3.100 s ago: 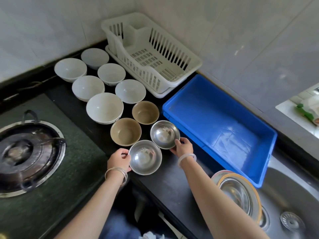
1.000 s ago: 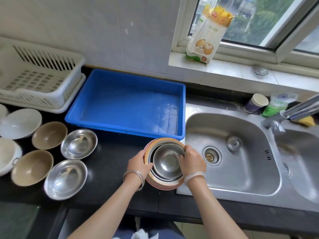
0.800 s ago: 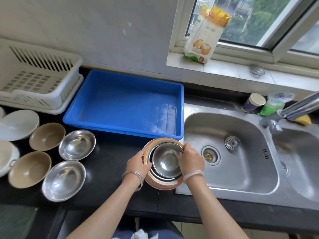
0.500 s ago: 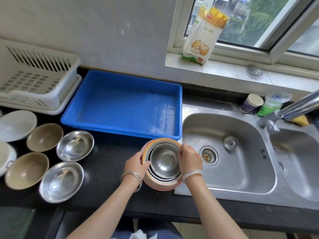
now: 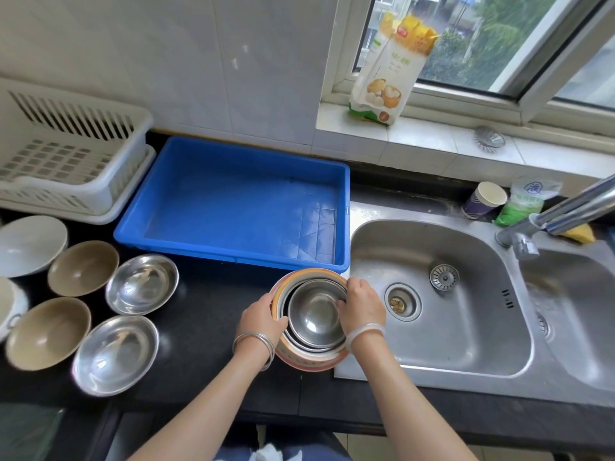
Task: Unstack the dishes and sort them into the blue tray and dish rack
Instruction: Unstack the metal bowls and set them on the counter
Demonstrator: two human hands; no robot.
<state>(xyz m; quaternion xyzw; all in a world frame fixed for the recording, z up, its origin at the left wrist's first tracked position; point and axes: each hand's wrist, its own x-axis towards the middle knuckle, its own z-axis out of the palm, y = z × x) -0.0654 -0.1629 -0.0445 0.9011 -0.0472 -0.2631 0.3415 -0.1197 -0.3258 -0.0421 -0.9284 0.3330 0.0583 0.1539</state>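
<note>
A stack of nested dishes [image 5: 311,356] sits at the counter's edge by the sink, steel bowls inside an orange-rimmed dish. My left hand [image 5: 261,319] grips the top steel bowl [image 5: 316,316] on its left rim, and my right hand [image 5: 361,304] grips its right rim. The blue tray [image 5: 239,201] lies empty just behind the stack. The white dish rack [image 5: 66,161] stands empty at the far left. Two steel bowls [image 5: 141,284] [image 5: 116,354], two tan bowls [image 5: 83,267] [image 5: 46,332] and a white bowl [image 5: 30,242] lie spread on the black counter at the left.
A double steel sink [image 5: 442,301] with a faucet [image 5: 565,211] is to the right. A paper cup [image 5: 484,199] and a green packet [image 5: 522,202] stand behind it. A flour bag [image 5: 389,64] leans on the window sill. Another white dish [image 5: 10,306] shows at the left edge.
The view turned from the spread bowls to the stack by the sink. Both hands left the two steel bowls and took hold of the stack's top steel bowl, where they have stayed.
</note>
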